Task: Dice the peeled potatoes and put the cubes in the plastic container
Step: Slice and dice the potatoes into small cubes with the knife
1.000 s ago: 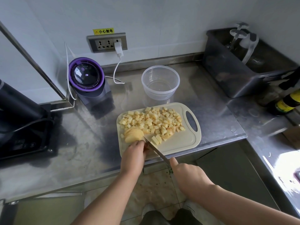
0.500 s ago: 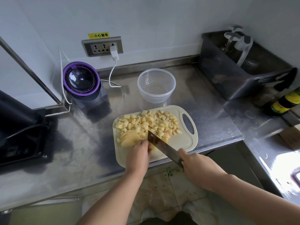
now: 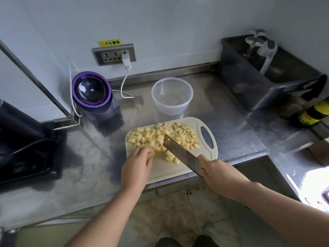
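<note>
Head view: left hand (image 3: 138, 164) fingers (image 3: 142, 151) curl, pinning the last potato piece (image 3: 151, 155); right hand (image 3: 219, 172) fingers grip the cleaver (image 3: 179, 152) just beside them, ready to dice.

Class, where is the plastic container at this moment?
In the head view, the container stands empty on the steel counter just behind the cutting board, right of the purple appliance.

The board (image 3: 167, 168) lies on the bench (image 3: 231, 125) at its front edge, cubes (image 3: 160, 136) heaped on it (far half). Behind the board stands the container (image 3: 172, 97); the blender (image 3: 94, 97) is left of that, the bin (image 3: 252, 82) right.
</note>
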A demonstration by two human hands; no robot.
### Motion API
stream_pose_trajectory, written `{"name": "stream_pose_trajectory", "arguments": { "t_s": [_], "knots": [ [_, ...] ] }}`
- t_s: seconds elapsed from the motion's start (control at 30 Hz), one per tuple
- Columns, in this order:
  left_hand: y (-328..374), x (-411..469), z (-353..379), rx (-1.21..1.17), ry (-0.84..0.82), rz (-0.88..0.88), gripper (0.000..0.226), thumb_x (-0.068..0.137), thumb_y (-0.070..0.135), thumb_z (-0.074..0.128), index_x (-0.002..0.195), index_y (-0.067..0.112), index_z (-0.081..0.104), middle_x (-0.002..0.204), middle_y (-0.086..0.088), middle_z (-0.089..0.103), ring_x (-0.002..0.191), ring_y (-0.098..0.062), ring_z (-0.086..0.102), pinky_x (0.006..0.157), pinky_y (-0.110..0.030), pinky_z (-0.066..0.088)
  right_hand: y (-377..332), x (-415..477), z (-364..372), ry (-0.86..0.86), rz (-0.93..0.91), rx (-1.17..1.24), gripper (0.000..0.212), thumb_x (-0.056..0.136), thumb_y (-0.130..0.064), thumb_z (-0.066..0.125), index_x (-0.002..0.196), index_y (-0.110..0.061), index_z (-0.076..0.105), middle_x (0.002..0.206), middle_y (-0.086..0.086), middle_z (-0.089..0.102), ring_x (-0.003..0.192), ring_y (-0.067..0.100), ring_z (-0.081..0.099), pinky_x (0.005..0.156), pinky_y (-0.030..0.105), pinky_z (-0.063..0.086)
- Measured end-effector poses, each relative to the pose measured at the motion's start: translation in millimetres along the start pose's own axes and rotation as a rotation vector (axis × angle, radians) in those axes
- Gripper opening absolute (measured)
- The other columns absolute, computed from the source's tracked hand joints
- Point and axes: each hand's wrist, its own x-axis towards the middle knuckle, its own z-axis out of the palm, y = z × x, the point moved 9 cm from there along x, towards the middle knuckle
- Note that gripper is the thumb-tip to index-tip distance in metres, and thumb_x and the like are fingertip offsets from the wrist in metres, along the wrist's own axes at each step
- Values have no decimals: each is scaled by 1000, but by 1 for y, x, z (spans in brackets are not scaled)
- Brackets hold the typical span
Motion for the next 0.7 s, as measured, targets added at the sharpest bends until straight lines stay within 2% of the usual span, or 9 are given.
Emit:
{"name": "stream_pose_trajectory", "arguments": {
  "t_s": [0.1,0.23,0.33,0.47,0.7],
  "knots": [
    [-29,1,-12,85,11,-92,27,84,19,71,111,16,66,110,0,62,89,-25,63,61,-33,50,-7,5,-1,-1,-1,29,23,104,-24,35,126,-17,30,91,5,62,70,22,64,56,33,49],
    [-43,2,-9,118,-42,-143,31,89,26,66,119,17,63,118,2,60,94,-23,63,69,-32,48,-18,8,-3,7,-27,28,25,104,-23,35,128,-16,30,91,5,60,76,23,65,56,30,47],
    [-43,-1,-4,132,-51,-129,29,90,27,65,117,17,63,116,3,60,87,-22,64,67,-31,49,-22,10,-4,8,-27,22,24,104,-21,35,127,-15,37,91,2,54,81,25,66,65,36,53],
    [-42,-6,0,121,10,-83,31,80,19,77,109,12,68,103,-2,63,75,-25,65,60,-31,51,-19,12,0,-4,5,86,20,105,-25,33,123,-18,32,90,6,62,73,23,65,54,30,46],
    [-38,-10,-2,117,73,-30,33,68,12,85,98,11,70,94,-4,65,73,-24,66,58,-30,53,-18,8,2,-5,9,104,19,105,-25,29,122,-19,32,74,-1,49,58,15,49,47,23,33]
  ]
}}
